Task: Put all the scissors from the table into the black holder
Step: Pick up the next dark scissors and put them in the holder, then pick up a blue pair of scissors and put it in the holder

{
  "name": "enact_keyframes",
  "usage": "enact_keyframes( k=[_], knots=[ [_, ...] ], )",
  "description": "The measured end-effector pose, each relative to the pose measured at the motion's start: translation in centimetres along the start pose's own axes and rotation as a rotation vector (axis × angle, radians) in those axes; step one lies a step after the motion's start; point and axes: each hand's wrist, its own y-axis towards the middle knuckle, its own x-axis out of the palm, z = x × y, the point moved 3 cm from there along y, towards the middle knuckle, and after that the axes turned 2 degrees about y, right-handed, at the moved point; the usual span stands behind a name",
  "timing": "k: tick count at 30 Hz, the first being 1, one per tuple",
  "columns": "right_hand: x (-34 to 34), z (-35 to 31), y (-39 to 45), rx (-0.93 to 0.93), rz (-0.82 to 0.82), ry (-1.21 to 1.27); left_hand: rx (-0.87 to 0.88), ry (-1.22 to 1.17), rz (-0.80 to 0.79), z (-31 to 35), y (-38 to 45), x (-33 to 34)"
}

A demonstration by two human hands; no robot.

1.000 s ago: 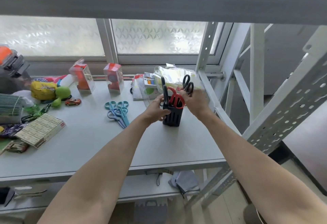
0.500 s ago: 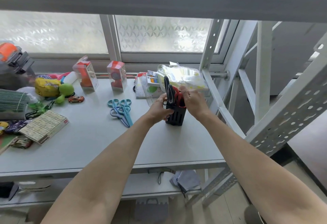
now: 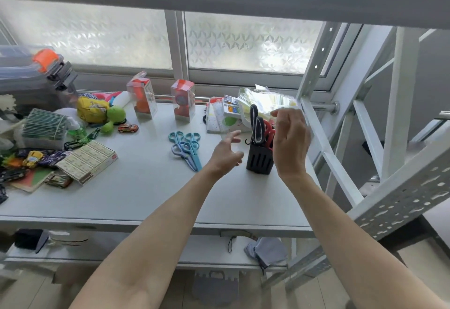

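Observation:
The black holder (image 3: 259, 161) stands upright on the grey table (image 3: 146, 186), right of centre. Black-handled scissors (image 3: 255, 123) and red-handled scissors (image 3: 269, 129) stick up out of it. My left hand (image 3: 225, 154) hovers just left of the holder, fingers spread, holding nothing. My right hand (image 3: 291, 143) is raised beside the holder's right side, fingers loosely apart and empty, hiding part of the red handles. Blue and teal scissors (image 3: 186, 149) lie in a small pile on the table, left of my left hand.
Toys, small cars and a flat box (image 3: 89, 161) crowd the table's left side. Two red-and-clear boxes (image 3: 182, 100) and a plastic bag (image 3: 265, 101) stand along the window. A white perforated rack post (image 3: 314, 123) rises close to the right of the holder.
Both hands have let go of the holder and the scissors in it and drawn back, fingers spreading. The black scissers that my right hand held now sit in the holder.

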Motion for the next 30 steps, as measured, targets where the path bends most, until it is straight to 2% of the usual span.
enact_keyframes(
  k=[4, 6, 8, 12, 16, 20, 24, 30],
  knots=[
    [3.2, -3.9, -3.3, -0.201, -0.157, 0.101, -0.151, 0.027, 0.365, -4.0, -0.3, -4.1],
    [5.9, -4.5, -4.8, -0.194, -0.279, 0.125, -0.237, 0.048, 0.480, -6.2, -0.7, -6.3],
    [9.1, -3.8, -5.9, -0.092, -0.403, 0.086, -0.301, 0.087, 0.533, -8.1, -1.1, -8.3],
    [15.1, -0.9, -7.1, 0.234, -0.719, -0.114, -0.366, 0.168, 0.480, -10.8, -1.4, -11.0],
    [18.6, 0.7, -7.7, 0.289, -0.898, -0.325, -0.288, 0.182, 0.344, -11.5, -1.0, -10.9],
    [20.5, 1.6, -7.9, 0.306, -0.942, -0.440, -0.227, 0.182, 0.254, -11.5, -0.5, -9.9],
    [20.8, 1.9, -8.2, 0.301, -0.962, -0.447, -0.224, 0.182, 0.241, -11.0, -0.5, -9.5],
    [18.8, 2.7, -9.4, 0.241, -0.898, -0.316, -0.355, -0.054, 0.320, -10.8, -1.1, -9.1]
  ],
)
